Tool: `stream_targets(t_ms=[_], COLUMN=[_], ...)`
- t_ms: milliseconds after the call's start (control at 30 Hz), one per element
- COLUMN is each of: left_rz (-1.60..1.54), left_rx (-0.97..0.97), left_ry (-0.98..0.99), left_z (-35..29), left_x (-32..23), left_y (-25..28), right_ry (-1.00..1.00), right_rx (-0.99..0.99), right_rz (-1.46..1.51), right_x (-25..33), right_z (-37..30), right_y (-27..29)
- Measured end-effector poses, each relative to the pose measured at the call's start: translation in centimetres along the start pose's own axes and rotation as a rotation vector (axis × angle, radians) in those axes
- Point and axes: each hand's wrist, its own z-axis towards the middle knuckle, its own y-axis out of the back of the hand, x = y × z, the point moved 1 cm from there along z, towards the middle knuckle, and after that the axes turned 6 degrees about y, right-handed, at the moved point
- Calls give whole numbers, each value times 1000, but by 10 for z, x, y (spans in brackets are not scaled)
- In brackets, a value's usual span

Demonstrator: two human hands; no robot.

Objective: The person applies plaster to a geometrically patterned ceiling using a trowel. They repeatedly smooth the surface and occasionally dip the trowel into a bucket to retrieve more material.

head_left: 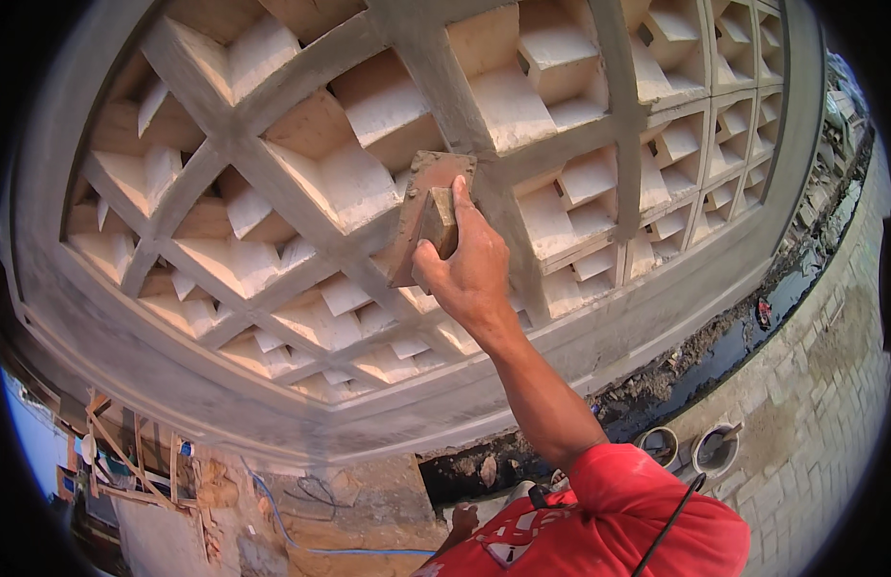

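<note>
My right hand [471, 264] is closed round the block handle of a plastering float [442, 169], thumb on one side and a finger stretched along the other. The float is a reddish-brown rectangular board with grey mortar along its edges. It is against the grey mortared joints of a wall of pale openwork ventilation blocks [340, 178], close to where several joints cross. Low in the view, by my red shirt, my left hand [463, 520] shows small and partly hidden; its fingers cannot be made out.
Smooth grey render [215, 409] frames the blocks. Below the wall runs a ditch [724, 361] with dark water and rubble. Two buckets [717, 452] stand on the paving [801, 423] at the right. A blue hose [359, 552] and timber framing [128, 457] are at the lower left.
</note>
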Motion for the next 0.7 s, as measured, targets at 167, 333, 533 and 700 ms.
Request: stream_targets(t_ms=[167, 333, 533, 700], left_rz=[137, 44, -12, 92], left_rx=[32, 70, 85, 69], left_ry=[-50, -54, -66, -93], left_z=[-14, 3, 23, 24], left_x=[-27, -12, -1, 8], left_y=[-8, -5, -3, -10], right_ry=[13, 90, 191, 183], right_rx=[-77, 92, -76, 64], right_rz=[-132, -89, -245, -298], right_x=[-9, 8, -24, -14], right_z=[17, 0, 15, -6], right_y=[4, -10, 7, -5])
